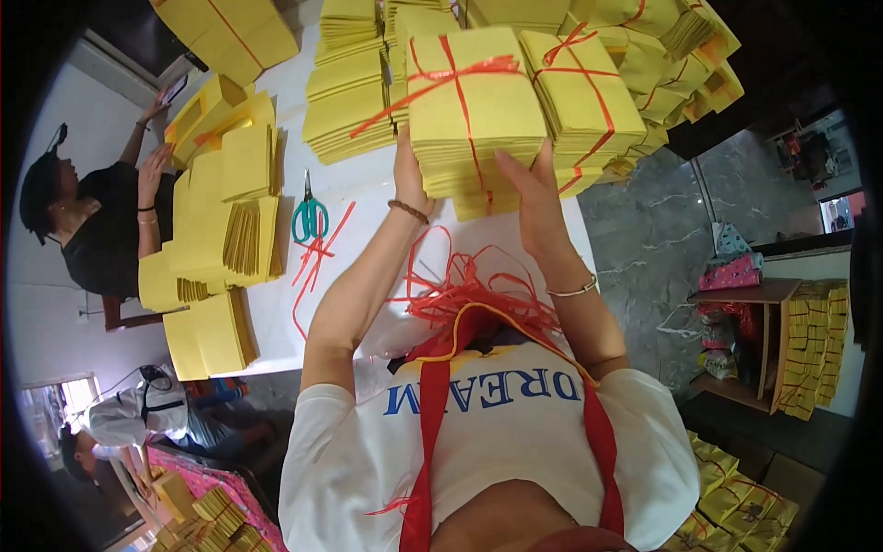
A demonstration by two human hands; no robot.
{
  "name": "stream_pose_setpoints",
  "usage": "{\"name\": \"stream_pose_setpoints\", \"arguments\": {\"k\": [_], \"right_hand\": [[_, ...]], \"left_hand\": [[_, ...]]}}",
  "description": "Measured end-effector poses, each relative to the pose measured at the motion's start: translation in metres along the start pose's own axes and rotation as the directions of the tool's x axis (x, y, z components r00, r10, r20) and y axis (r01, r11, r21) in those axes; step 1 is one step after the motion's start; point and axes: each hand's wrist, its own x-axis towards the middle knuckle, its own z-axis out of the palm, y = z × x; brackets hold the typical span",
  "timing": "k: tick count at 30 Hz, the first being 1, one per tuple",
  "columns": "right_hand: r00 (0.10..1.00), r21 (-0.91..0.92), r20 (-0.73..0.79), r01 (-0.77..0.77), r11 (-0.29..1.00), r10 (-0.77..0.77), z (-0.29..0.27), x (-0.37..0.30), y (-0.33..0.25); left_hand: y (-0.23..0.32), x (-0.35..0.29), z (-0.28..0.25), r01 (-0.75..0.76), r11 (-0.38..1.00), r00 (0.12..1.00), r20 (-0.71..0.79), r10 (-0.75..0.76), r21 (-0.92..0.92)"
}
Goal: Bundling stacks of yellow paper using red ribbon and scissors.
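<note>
Between my two hands is a bundle of yellow paper envelopes (506,106) tied crosswise with red plastic ribbon, its knot on top. My left hand (411,175) is closed against the bundle's left side, with most of its fingers hidden. On the near right corner my right hand (533,189) grips it, thumb along the front edge. A second tied bundle (593,87) stands right beside it. Loose red ribbon strips (460,290) lie heaped between my forearms. To the left, teal-handled scissors (310,219) rest on the white table (354,198) near some ribbon offcuts.
More yellow stacks (345,106) fill the table's far side, and tied bundles (676,64) pile up at far right. Untied envelope stacks (202,221) line the left edge, where a person in black (101,216) sits. A wooden shelf (768,345) with bundles stands at right.
</note>
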Motion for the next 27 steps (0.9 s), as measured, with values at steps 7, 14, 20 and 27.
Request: {"name": "stream_pose_setpoints", "arguments": {"k": [7, 14, 20, 27], "right_hand": [[0.972, -0.260, 0.037, 0.235, 0.937, -0.233, -0.011, -0.032, 0.001], [0.739, -0.523, -0.192, 0.479, 0.705, -0.645, -0.121, 0.034, -0.061], [0.960, 0.038, -0.265, -0.086, 0.996, 0.093, -0.184, 0.105, -0.030], [0.961, -0.092, -0.168, -0.239, 0.967, 0.221, -0.215, 0.119, 0.012]], "left_hand": [[-0.002, 0.009, -0.006, 0.099, 0.961, 0.986, -0.153, -0.061, 0.257], [0.029, -0.029, 0.021, 0.213, 0.961, 0.977, -0.070, -0.203, 0.174], [0.008, -0.033, 0.017, -0.178, 0.898, 0.975, 0.197, 0.105, 0.403], [-0.028, -0.022, -0.009, 0.072, 0.839, 0.979, 0.124, -0.164, 0.540]]}}
